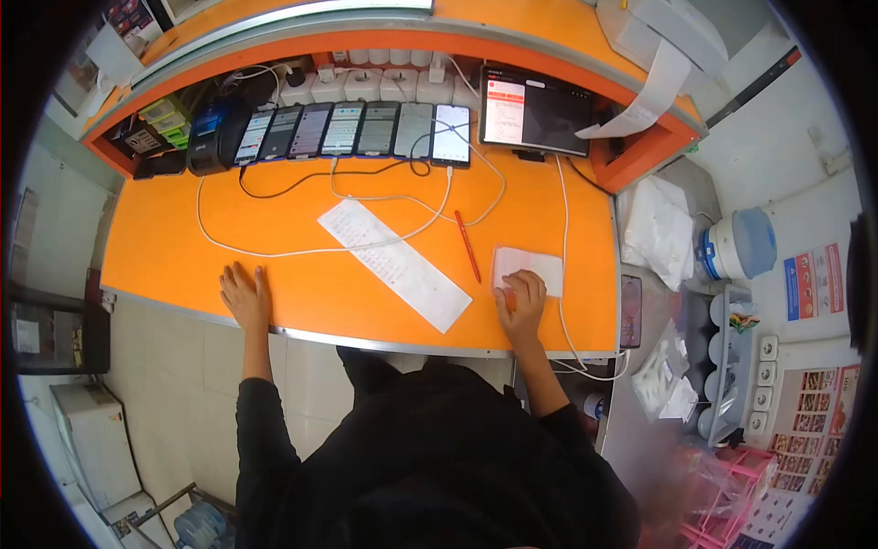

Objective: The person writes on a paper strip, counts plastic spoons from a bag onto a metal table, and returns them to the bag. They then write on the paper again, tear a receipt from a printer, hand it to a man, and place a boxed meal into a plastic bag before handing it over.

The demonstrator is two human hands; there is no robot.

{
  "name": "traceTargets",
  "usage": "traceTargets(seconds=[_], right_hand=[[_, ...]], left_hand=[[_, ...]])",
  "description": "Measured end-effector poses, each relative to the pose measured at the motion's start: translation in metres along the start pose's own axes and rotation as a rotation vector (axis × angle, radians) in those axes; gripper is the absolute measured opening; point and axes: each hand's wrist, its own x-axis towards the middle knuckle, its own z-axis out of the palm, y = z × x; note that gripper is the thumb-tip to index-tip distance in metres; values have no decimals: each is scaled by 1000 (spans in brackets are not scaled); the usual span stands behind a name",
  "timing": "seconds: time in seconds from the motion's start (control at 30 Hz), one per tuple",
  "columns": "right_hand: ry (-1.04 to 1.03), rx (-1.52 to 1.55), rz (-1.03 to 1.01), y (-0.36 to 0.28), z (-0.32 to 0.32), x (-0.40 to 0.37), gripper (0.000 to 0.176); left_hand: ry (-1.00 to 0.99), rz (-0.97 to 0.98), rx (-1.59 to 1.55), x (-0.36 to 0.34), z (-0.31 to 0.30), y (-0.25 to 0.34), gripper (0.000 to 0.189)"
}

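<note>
My left hand lies on the orange desk near its front edge, fingers stretched out, with nothing in it. My right hand rests on the lower part of a small white notepad; its fingers are slightly bent and apart, touching the paper without gripping it. Just left of the pad lies a red pen. A long paper receipt with printed or written lines lies slantwise between my hands. A white charging cable crosses over the receipt.
Several phones lean in a row at the back of the desk, below power sockets. A tablet stands to their right, with a printer on the shelf above. Plastic bags lie on the right-hand counter.
</note>
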Motion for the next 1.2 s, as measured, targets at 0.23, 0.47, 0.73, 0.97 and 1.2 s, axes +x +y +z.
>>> traceTargets(seconds=[0.23,0.47,0.73,0.97,1.2], right_hand=[[-13,-266,-93,57,42,158,31],[-47,-620,-183,145,117,255,46],[-139,60,-244,98,27,223,34],[-392,-20,-17,40,-39,27,26],[-348,-39,-130,-9,-17,6,22]], left_hand=[[20,-29,48,-1,-6,12,66],[54,-1,24,1,-6,5,64],[61,-21,-53,3,-10,10,61],[88,-17,-36,5,-5,9,61],[127,-15,7,4,-4,7,61]])
